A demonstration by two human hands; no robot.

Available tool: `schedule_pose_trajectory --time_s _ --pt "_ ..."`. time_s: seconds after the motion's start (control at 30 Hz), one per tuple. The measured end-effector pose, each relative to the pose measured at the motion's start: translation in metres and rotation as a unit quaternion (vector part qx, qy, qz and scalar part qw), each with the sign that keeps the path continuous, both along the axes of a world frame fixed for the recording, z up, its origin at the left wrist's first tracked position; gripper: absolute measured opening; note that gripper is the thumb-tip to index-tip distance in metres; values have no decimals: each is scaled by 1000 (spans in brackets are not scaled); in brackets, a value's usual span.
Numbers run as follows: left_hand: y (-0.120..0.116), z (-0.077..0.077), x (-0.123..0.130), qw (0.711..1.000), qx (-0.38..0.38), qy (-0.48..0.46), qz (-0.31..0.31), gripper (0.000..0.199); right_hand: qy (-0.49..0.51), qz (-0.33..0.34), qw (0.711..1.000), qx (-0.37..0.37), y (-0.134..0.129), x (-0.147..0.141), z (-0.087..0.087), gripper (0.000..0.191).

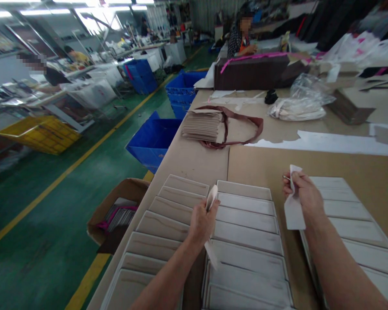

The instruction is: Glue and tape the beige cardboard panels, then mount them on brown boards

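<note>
My left hand (202,221) is closed on a thin white strip (212,254), which sticks out above the fingers and hangs below them. It is held over the gap between two columns of overlapping flat panels, the left column (163,221) beige and the middle column (247,234) whiter. Farther right, my right hand (307,196) pinches another white strip (295,215) that hangs down from the fingers. A small thin tip shows at the left of those fingers; I cannot make out what it is. Beneath my right forearm lies a third column of white panels (352,211).
On the table (200,165) lie a stack of beige pieces (202,125) with a brown strap and a plastic bag (297,107). Blue bins (151,142) and a cardboard box (116,215) stand along the left edge. A person (239,41) is at the far end.
</note>
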State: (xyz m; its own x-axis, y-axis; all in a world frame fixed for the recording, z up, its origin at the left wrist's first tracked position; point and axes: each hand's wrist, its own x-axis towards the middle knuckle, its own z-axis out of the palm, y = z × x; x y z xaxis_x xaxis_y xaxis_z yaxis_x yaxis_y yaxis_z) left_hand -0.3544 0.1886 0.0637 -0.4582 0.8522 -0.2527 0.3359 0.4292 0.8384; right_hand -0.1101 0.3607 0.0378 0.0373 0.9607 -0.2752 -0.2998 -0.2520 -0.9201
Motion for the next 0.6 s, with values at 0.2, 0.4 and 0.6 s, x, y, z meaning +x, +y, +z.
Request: schedule_pose_trajectory --time_s 0.2,0.4,0.6 --pt "14 -10 13 922 -13 279 -268 30 -118 255 960 -15 -9 -53 3 38" --pt "41 -39 25 862 -31 431 -264 25 -370 375 839 131 1 -102 -10 20" --pt "41 -60 26 843 -32 470 -259 23 -415 400 802 156 5 -128 -25 16"
